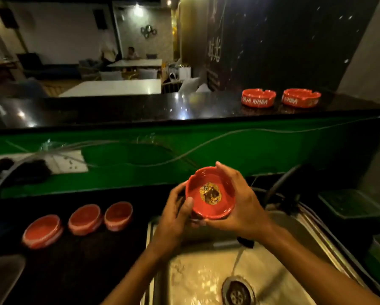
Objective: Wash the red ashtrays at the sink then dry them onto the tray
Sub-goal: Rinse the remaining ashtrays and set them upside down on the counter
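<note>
Both of my hands hold one red ashtray (pixel 215 208) above the steel sink (pixel 197 280), its inside tilted toward me and showing a gold emblem. My left hand (pixel 175 214) grips its left rim with the thumb on the edge. My right hand (pixel 239 199) cups its right side and underside. Water runs from the tap (pixel 246 242) into the basin near the drain (pixel 238 292). Three red ashtrays (pixel 42 231) (pixel 85 219) (pixel 118 215) lie upside down on the dark counter to the left. Two more red ashtrays (pixel 258 97) (pixel 301 97) stand upright on the raised bar top.
A green panel (pixel 206 150) with thin cables backs the counter. A dark green container (pixel 352 205) sits right of the sink. A grey tray corner (pixel 1 278) shows at the lower left. Dining tables and seated people are far behind the bar.
</note>
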